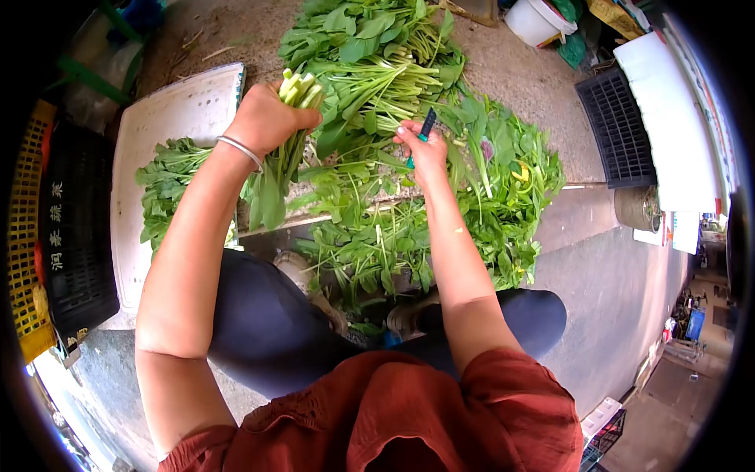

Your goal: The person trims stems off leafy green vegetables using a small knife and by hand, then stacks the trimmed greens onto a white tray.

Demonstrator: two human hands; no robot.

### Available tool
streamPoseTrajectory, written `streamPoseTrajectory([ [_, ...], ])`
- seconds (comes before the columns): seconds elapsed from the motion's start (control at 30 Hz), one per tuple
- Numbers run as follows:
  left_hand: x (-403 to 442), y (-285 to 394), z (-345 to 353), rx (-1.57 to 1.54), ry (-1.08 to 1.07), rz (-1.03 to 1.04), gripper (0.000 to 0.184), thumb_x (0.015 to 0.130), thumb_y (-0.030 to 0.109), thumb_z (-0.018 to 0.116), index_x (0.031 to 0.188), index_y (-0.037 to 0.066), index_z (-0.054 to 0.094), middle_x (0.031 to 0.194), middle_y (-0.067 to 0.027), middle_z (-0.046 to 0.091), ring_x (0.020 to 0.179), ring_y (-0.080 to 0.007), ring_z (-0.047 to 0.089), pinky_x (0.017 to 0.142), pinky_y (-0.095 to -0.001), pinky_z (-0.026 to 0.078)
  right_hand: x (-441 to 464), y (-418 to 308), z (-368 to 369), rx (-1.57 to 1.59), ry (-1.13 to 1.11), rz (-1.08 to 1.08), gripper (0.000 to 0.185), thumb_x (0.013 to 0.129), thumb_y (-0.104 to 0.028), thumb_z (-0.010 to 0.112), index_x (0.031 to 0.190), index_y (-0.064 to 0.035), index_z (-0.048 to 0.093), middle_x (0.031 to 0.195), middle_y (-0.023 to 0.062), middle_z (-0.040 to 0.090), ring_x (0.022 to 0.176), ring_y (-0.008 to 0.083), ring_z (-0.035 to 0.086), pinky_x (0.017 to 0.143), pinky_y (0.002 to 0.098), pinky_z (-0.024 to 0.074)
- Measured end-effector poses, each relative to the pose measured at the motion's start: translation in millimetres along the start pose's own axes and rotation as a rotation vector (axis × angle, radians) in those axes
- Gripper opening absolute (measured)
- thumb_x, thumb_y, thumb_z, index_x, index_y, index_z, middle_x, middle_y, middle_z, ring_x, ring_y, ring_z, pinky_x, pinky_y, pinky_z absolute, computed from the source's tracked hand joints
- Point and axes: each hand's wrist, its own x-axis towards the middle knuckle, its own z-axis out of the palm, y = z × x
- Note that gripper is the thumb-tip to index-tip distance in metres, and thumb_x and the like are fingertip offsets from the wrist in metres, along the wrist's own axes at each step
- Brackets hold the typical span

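My left hand [263, 119] is closed around a bunch of leafy greens [301, 88], its pale cut stems pointing up and the leaves hanging down. In my right hand [425, 153] is a utility knife [426, 126] with a teal handle and a dark blade, pointing upward. Just beyond that hand lies a big pile of greens [377, 82] with stems facing right. Loose leaves [362, 256] are strewn on the ground between my hands and my feet. More greens [169, 177] rest on a white foam lid or box [177, 106] at my left.
At the left stand a black crate [82, 220] and a yellow crate [27, 228]. Scattered trimmings [511, 197] cover the ground on the right. Further right are a black basket [617, 126] and a white foam board [668, 118]. A white bucket [539, 22] stands at the back.
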Motion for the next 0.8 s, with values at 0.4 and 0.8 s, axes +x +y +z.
streamPoseTrajectory([
  [0.4, -0.5, 1.0, 1.8, 0.000, 0.001, 0.023, 0.029, 0.062, 0.011, 0.072, 0.084, -0.003, 0.061, 0.071, -0.0064, 0.061, 0.060, -0.0122, 0.055, 0.058, -0.0268, 0.046, 26.7, 10.6, 21.8, 0.193, 0.203, 0.212, 0.040, 0.072, -0.020, 0.073, 0.099, -0.0061, 0.047, 0.076, 0.0061, 0.058, 0.056, 0.0146, 0.058, 0.039, 0.0220, 0.0350],
  [0.8, 7.7, -12.6, -2.5, -0.010, 0.007, 0.085, 0.034, 0.059, 0.012, 0.072, 0.085, -0.005, 0.060, 0.070, -0.0081, 0.061, 0.058, -0.0135, 0.055, 0.059, -0.0268, 0.047, 24.8, -36.4, 41.6, 0.123, 0.260, 0.030, 0.029, 0.073, -0.011, 0.070, 0.091, 0.0011, 0.051, 0.068, 0.0066, 0.056, 0.047, 0.0122, 0.053, 0.038, 0.0206, 0.0361],
])
